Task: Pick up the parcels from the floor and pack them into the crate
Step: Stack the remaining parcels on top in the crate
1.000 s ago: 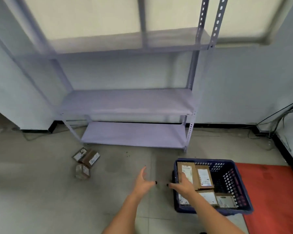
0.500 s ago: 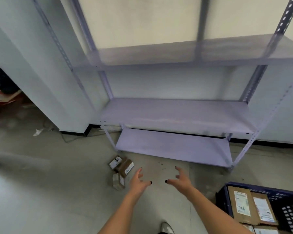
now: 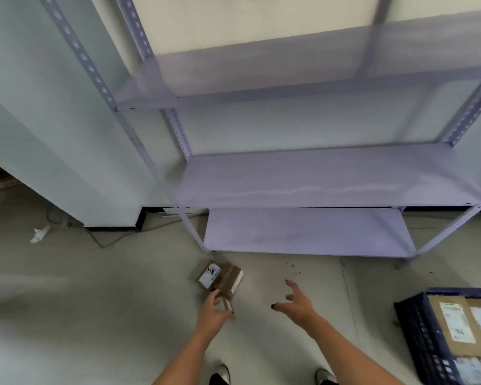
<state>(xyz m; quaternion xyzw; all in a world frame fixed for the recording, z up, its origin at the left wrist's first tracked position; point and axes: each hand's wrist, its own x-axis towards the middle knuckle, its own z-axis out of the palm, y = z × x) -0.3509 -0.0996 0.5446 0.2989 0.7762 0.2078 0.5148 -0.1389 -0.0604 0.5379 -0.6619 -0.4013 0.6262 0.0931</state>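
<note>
Nearest the camera, two shoes (image 3: 222, 377) stand on the grey floor (image 3: 95, 315), and both bare forearms stretch forward from the bottom edge. The left hand (image 3: 212, 312) reaches the closest of the parcels (image 3: 225, 301), a small one largely hidden behind it; the thumb and fingers seem to close round it, though the blur makes it hard to tell whether the hold is firm yet. The right hand (image 3: 296, 302) hangs over bare floor with its fingers spread apart, holding nothing. Off to the right, at the frame's edge, the dark blue crate (image 3: 417, 329) already holds several flat brown packages with white labels (image 3: 456, 323), so much of the packing looks done. Just beyond the left hand, two more small brown boxes (image 3: 220, 276) lie touching each other on the floor, near the foot of the shelf's front post. Those, with the one under the left hand, appear to be what is left to carry across to the crate. Farther back stands the pale purple metal shelf (image 3: 317, 179) against the wall, and a white scrap (image 3: 39, 234) lies far left by the wall.
</note>
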